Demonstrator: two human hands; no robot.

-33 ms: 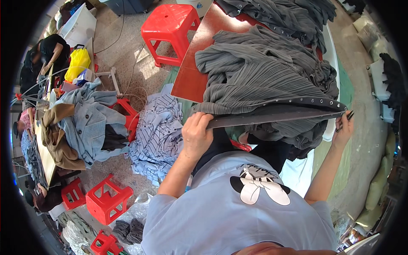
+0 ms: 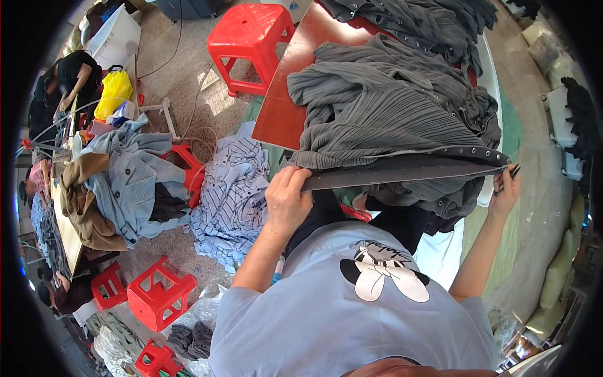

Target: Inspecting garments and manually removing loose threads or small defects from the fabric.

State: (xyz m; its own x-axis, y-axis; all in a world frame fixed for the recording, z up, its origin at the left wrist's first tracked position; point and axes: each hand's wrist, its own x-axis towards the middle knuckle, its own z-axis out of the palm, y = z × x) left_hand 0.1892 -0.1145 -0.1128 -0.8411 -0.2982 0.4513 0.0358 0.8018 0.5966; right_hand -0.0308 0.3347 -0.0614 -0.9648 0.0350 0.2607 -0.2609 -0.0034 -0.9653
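Note:
A dark grey pleated garment lies heaped over the front of a red-brown board. Its edge band, with a row of metal eyelets along the adjoining placket, is stretched sideways in front of me. My left hand is closed on the band's left end. At the far right end, my right hand pinches the garment. A small dark tool with two pointed tips, perhaps thread snips, sticks out from the right fingers; its handle is hidden.
More grey garments lie farther back on the board. A red stool stands left of it. Blue patterned cloth is piled on the floor, near a table heaped with blue and brown clothes. Another person is at the far left.

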